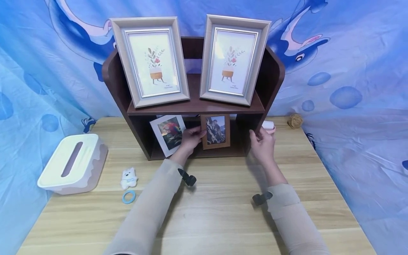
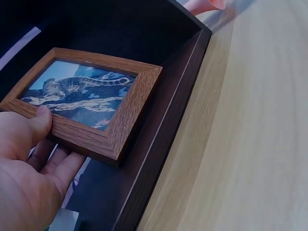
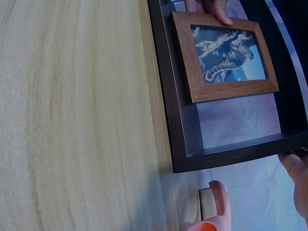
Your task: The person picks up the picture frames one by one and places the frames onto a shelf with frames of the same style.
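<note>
My left hand holds a brown wooden photo frame by its left side, thumb on the front and fingers beneath. The frame shows a leopard-like cat on rocks and stands on the lower level of a dark brown shelf. Left of that hand leans a white photo frame with a parrot picture, partly covered by the hand. My right hand touches the outer side of the shelf's right panel, as the right wrist view shows at its edge; its other fingers are mostly hidden there.
Two large silver photo frames stand on the upper level. Right of the shelf are a pink item and a twine ball. At left are a tissue box, a white bear figure and a blue ring.
</note>
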